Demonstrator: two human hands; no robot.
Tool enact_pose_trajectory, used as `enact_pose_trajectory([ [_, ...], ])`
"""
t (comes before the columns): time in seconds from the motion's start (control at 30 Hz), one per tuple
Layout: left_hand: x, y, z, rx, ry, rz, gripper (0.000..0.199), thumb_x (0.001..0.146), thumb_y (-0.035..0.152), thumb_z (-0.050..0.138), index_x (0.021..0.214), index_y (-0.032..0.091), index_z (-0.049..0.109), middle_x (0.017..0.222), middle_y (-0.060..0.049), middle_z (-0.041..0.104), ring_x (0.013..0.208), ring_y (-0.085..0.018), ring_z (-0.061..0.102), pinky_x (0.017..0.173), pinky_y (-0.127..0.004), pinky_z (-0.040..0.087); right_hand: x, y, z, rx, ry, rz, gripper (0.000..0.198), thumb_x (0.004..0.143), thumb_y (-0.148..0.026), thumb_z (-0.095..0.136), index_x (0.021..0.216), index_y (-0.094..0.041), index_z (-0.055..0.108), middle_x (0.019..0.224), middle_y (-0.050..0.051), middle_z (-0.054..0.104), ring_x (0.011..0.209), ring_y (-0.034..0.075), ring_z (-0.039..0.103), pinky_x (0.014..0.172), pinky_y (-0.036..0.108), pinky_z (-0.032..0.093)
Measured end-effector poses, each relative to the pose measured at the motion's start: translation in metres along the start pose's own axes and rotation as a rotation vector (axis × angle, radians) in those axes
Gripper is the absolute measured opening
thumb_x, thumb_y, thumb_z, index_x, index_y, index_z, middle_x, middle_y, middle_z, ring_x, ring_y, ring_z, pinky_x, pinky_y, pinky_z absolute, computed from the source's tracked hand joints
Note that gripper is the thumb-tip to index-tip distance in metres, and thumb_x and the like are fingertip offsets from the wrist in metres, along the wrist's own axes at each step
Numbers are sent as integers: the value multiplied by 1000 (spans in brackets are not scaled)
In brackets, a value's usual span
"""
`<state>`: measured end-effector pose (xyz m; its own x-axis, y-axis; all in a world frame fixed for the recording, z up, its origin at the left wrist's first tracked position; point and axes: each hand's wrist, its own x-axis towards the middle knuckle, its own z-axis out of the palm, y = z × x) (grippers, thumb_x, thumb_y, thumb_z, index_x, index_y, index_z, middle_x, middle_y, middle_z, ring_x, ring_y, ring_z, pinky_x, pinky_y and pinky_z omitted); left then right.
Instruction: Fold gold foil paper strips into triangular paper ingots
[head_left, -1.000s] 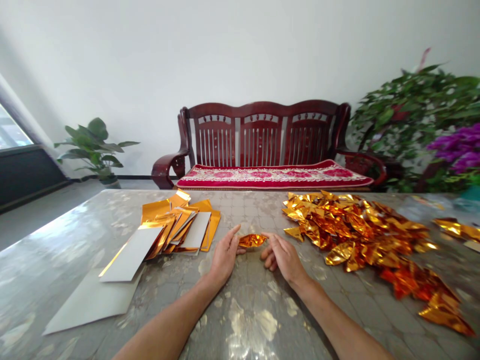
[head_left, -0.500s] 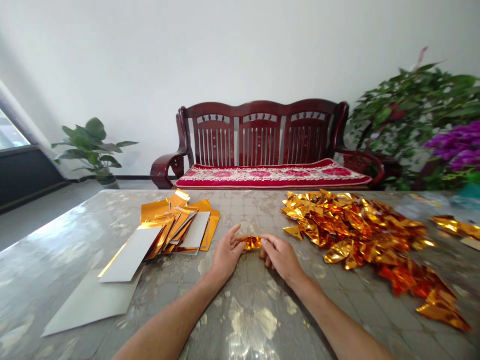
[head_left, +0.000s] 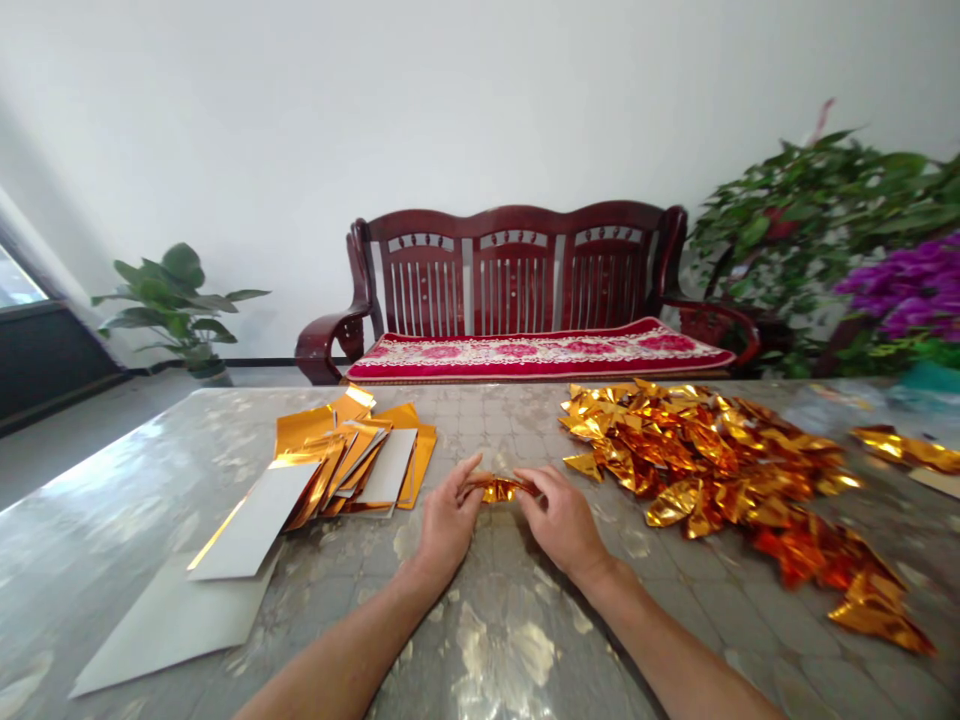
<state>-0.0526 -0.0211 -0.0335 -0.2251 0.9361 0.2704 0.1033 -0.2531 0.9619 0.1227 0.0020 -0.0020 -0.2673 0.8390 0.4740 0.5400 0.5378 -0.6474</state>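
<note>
A small folded piece of shiny gold foil paper (head_left: 498, 490) is held between my two hands, just above or on the table in front of me. My left hand (head_left: 450, 512) pinches its left end, with the thumb and fingers closed on it. At the other end, my right hand (head_left: 562, 518) grips it between thumb and fingertips. To the left lies a loose stack of gold foil paper sheets (head_left: 356, 455), some showing their pale backs. A large heap of folded gold foil pieces (head_left: 697, 450) spreads over the table's right side.
The patterned grey table (head_left: 502, 630) reaches to the far edge. A pale flat sheet (head_left: 180, 620) lies at front left. Clear plastic (head_left: 836, 405) sits at far right. Behind stand a wooden bench (head_left: 517, 270) and potted plants (head_left: 176, 300).
Both hands keep hold of the folded foil paper, and my right fingers have shifted their grip on its right end. The whole view has moved slightly.
</note>
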Motion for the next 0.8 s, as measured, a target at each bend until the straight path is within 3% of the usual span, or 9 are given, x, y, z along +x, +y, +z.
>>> enact_pose_trajectory([
  [0.3, -6, 16, 1, 81, -4, 10, 39, 81, 14, 64, 118, 24, 70, 106, -5, 77, 98, -21, 73, 94, -35, 57, -1, -3, 4, 108, -95, 75, 35, 88, -20, 48, 114, -23, 71, 113, 6, 74, 106, 23, 69, 95, 37, 50],
  [0.53, -6, 17, 1, 62, -12, -1, 39, 77, 14, 69, 116, 23, 72, 103, -5, 77, 96, -23, 73, 92, -37, 57, -1, -9, 10, 140, -109, 152, 35, 86, -27, 52, 116, -20, 70, 80, 3, 74, 71, 20, 66, 68, 30, 49],
  [0.8, -11, 31, 7, 68, -8, -16, 40, 74, 11, 70, 112, 23, 74, 103, -5, 78, 95, -22, 73, 90, -33, 56, -1, -14, 16, 227, -55, 118, 38, 80, -19, 52, 114, -19, 68, 59, -4, 57, 55, 14, 53, 56, 25, 40],
])
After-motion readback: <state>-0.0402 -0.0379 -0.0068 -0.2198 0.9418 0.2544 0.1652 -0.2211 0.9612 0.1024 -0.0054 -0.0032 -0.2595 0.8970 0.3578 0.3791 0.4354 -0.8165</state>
